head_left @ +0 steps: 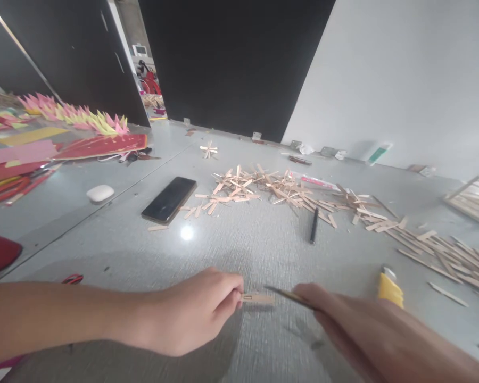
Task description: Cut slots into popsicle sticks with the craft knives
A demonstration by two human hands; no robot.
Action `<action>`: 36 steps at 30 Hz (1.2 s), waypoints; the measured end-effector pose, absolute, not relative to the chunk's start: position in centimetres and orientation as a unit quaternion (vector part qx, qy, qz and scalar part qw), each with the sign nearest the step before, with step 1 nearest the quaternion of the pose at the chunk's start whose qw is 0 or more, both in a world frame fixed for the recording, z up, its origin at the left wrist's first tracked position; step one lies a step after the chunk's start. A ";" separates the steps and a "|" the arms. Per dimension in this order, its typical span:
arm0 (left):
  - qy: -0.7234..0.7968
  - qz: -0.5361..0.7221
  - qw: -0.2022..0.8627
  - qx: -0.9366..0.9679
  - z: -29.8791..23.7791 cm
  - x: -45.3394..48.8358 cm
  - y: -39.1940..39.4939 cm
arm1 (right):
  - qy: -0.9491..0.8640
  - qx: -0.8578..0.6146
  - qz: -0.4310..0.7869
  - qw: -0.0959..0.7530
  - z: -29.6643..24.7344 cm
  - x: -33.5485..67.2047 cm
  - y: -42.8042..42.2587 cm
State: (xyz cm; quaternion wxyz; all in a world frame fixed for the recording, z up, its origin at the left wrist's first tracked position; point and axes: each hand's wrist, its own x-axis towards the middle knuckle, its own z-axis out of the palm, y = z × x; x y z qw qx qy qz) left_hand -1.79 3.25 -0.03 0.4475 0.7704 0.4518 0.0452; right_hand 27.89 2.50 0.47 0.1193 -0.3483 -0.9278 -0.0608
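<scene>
In the head view, a short, flat wooden stick (262, 299) lies just above the near middle of the gray table (259, 239). It is pale tan and thin, lying about level, with a small dark-outlined rectangle on its face close to the fingers. Its left end is hidden inside the left hand (193, 314), whose thumb and fingers are pinched together on it; the right end sticks out free.

To the right, the right hand (349, 322), slightly blurred, is closed around a slim, pointed tool (285, 293). The tool's dark tip points left, near the stick's free end; whether they touch I cannot tell.

Farther off, a loose heap of similar wooden sticks (239, 186) spreads toward the right, with a black pen (314, 226) at its near edge. A dark phone (170, 200) lies to the left of the heap, and a yellow cutter (390, 288) sits just beyond the right hand.
</scene>
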 end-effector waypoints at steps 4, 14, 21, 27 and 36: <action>0.431 0.030 0.457 0.778 -0.5 -1.8 3.7 | -0.952 -0.272 -0.097 0.103 -0.4 26.5 1.3; 0.429 0.016 0.400 0.810 -0.5 -1.9 3.6 | -0.961 -0.255 -0.093 0.059 -1.3 26.3 1.3; 0.424 0.017 0.417 0.804 -0.1 -1.7 3.9 | -0.958 -0.270 -0.084 0.054 -1.1 26.2 1.2; 0.417 0.032 0.452 0.788 -0.2 -1.6 4.1 | -0.958 -0.265 -0.102 0.049 -1.5 26.5 1.0; 0.414 0.035 0.456 0.787 -0.4 -1.5 4.3 | -0.956 -0.269 -0.100 0.056 -1.8 26.5 1.2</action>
